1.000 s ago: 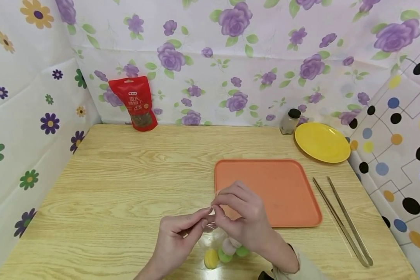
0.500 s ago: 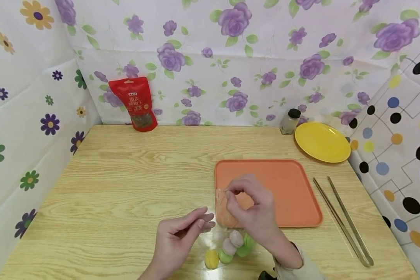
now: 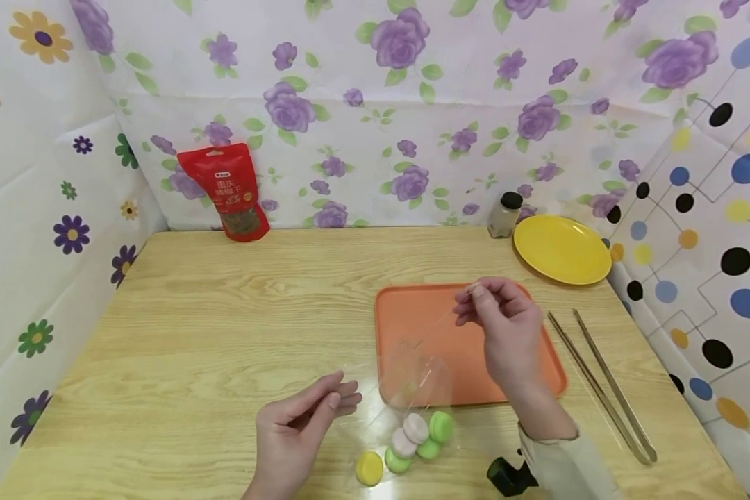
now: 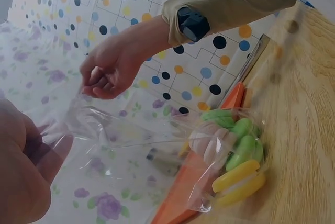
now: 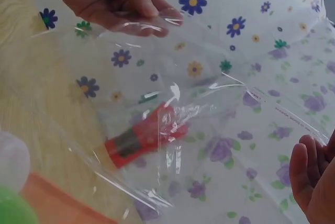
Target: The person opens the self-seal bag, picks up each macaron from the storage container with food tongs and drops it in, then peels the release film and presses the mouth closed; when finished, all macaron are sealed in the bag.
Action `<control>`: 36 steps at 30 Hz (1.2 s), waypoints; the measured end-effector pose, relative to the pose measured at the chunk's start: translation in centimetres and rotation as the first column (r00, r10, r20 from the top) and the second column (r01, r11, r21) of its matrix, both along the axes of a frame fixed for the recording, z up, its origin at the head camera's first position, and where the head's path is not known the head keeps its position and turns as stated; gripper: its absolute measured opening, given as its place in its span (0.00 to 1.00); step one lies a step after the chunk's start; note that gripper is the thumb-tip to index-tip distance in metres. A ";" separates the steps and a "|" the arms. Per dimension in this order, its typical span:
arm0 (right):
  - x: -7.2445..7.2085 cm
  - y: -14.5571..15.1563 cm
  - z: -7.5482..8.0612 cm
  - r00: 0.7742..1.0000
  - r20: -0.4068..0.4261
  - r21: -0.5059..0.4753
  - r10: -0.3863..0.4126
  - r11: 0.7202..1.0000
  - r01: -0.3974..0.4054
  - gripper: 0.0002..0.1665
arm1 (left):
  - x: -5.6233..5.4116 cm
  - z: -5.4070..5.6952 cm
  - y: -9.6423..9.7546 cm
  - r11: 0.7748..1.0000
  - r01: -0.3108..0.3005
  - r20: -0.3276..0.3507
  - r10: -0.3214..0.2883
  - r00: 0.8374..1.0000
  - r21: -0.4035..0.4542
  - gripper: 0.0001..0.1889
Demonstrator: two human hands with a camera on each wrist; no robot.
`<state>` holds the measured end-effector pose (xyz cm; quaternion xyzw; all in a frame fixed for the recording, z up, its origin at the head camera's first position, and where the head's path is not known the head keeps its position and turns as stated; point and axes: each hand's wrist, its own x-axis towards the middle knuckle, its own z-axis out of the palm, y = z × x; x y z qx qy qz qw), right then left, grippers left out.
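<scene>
A clear plastic bag (image 4: 141, 140) stretches between the two hands, its outline faint in the head view. My left hand (image 3: 294, 434) pinches one side of its upper edge between thumb and fingers. Higher and to the right, over the tray, my right hand (image 3: 509, 333) pinches another part of the film, where the right wrist view shows fine print along the edge. Inside the bag's lower end sit several macarons: a yellow macaron (image 3: 369, 469), pale pink macarons (image 3: 415, 428) and green macarons (image 3: 440, 426). They lie low, close to the wooden tabletop.
An orange tray (image 3: 387, 305) lies behind the bag, with metal tongs (image 3: 606, 385) to its right. Farther back are a yellow plate (image 3: 562, 248), a black-capped jar (image 3: 505, 215) and a red pouch (image 3: 225, 191). Patterned cloth walls enclose the table.
My right hand has moved away from the left, up and to the right, drawing the clear film with it. The left hand has shifted slightly left. The bag now spreads wider between them.
</scene>
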<state>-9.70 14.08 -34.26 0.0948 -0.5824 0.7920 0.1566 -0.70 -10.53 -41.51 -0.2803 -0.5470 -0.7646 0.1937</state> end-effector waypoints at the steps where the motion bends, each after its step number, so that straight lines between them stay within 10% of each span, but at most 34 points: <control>1: -0.2 0.5 0.1 1.000 0.008 -0.024 -0.010 1.000 0.011 0.07 | 0.0 0.0 -0.1 1.000 0.000 -0.001 0.000 1.000 0.001 0.16; 25: -3.7 13.1 1.1 0.952 0.155 -0.301 -0.262 0.906 0.298 0.08 | -0.7 -0.2 0.0 0.998 0.056 -0.034 -0.055 0.998 0.042 0.16; 36: -3.5 16.9 -1.4 0.916 0.296 0.044 -0.270 0.962 0.269 0.06 | -0.5 -0.3 0.3 0.998 0.028 -0.031 -0.026 0.999 0.057 0.17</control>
